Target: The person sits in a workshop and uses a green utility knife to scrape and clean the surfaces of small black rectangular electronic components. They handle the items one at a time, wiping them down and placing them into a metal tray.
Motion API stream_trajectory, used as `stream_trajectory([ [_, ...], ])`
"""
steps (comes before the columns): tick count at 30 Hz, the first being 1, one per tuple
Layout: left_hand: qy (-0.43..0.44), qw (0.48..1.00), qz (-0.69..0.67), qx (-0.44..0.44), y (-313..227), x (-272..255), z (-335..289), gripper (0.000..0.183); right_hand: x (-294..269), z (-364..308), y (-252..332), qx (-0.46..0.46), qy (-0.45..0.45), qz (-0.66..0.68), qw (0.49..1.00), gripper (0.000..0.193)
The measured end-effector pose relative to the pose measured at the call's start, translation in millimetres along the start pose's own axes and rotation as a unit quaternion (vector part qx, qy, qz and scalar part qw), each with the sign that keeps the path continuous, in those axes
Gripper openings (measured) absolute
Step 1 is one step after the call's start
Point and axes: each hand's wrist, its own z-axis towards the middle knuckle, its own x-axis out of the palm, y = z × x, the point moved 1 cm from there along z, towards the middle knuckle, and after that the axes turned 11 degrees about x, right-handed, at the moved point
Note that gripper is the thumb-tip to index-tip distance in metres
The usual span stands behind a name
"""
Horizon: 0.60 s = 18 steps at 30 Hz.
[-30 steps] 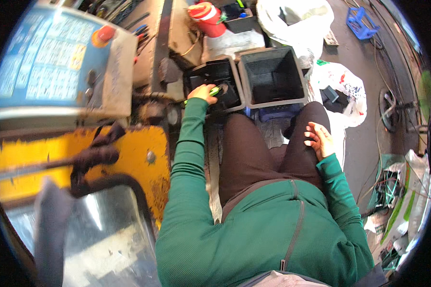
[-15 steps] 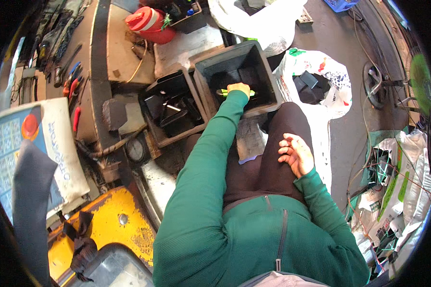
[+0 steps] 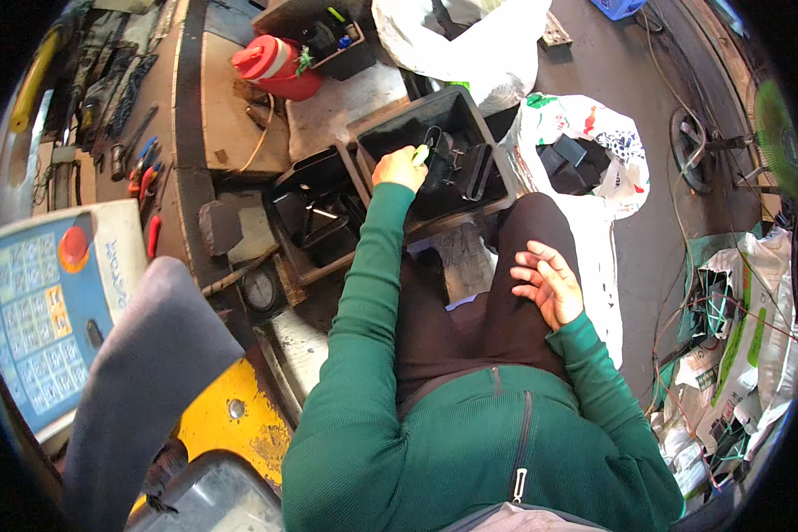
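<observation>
My left hand [image 3: 398,169] is closed round a small yellow-green tool [image 3: 420,156], whose exact kind I cannot make out. It is over the left inner side of a dark plastic bin [image 3: 504,182]. Inside that bin lie black frame-like parts [image 3: 477,173], just right of the hand. A second dark bin [image 3: 308,270], tilted and holding more black parts [image 3: 321,217], stands to the left of it. Over my right thigh rests my right hand [image 3: 545,282], empty, its fingers loosely curled and apart.
A white bag [image 3: 625,191] of black pieces stands right of the bins. Behind are a red jug [image 3: 279,66] and another white bag [image 3: 505,62]. Left are a control panel [image 3: 49,310], pliers [image 3: 146,168] and a grey cloth-like shape [image 3: 142,381]. A green fan [image 3: 776,146] is far right.
My left hand has moved left and slightly up with the yellow-green tool, and black parts now show in the right bin. The grey shape at left has swung rightward. My right hand stays put.
</observation>
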Motion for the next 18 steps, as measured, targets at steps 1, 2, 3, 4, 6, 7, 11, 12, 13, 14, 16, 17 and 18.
stream_trajectory([
  [1,-0.058,0.997,-0.031,0.042,2,-16,-15,0.02,4,1,-1,-0.002,-0.011,-0.01,1.0,0.049],
  [2,-0.093,0.992,-0.046,0.074,-2,-33,-31,0.02,12,3,2,-0.039,-0.038,-0.056,0.997,0.054],
  [3,-0.126,0.984,-0.061,0.106,-9,-50,-48,0.021,25,6,5,-0.076,-0.065,-0.099,0.99,0.059],
  [4,-0.147,0.974,-0.094,0.142,-19,-67,-70,0.02,35,9,11,-0.113,-0.092,-0.145,0.979,0.065],
  [6,-0.18,0.951,-0.164,0.19,-44,-96,-115,0.021,51,20,23,-0.118,-0.111,-0.183,0.97,0.074],
  [7,-0.189,0.946,-0.167,0.203,-50,-102,-135,0.017,63,21,29,-0.118,-0.116,-0.197,0.966,0.075],
  [11,-0.109,0.88,-0.442,0.132,-53,-95,-194,0.008,58,31,21,-0.192,-0.069,-0.152,0.967,0.067],
  [12,-0.098,0.845,-0.516,0.105,-60,-91,-207,0.007,58,23,16,-0.163,-0.056,-0.101,0.98,0.065],
  [13,-0.088,0.803,-0.585,0.074,-63,-87,-219,0.006,62,15,9,-0.128,-0.041,-0.05,0.99,0.063],
  [14,-0.041,0.779,-0.622,0.06,-59,-80,-227,0.005,82,-4,8,-0.085,-0.02,-0.009,0.996,0.057],
  [16,-0.009,0.66,-0.751,0.021,-59,-44,-242,0.008,62,-5,9,0.008,0.061,-0.01,0.998,0.054],
  [17,-0.013,0.603,-0.797,0.016,-59,-23,-247,0.01,61,-15,9,0.055,0.107,-0.003,0.993,0.054],
  [18,0.022,0.568,-0.821,0.046,-59,-6,-253,0.01,61,-23,8,0.107,0.153,-0.001,0.982,0.056],
])
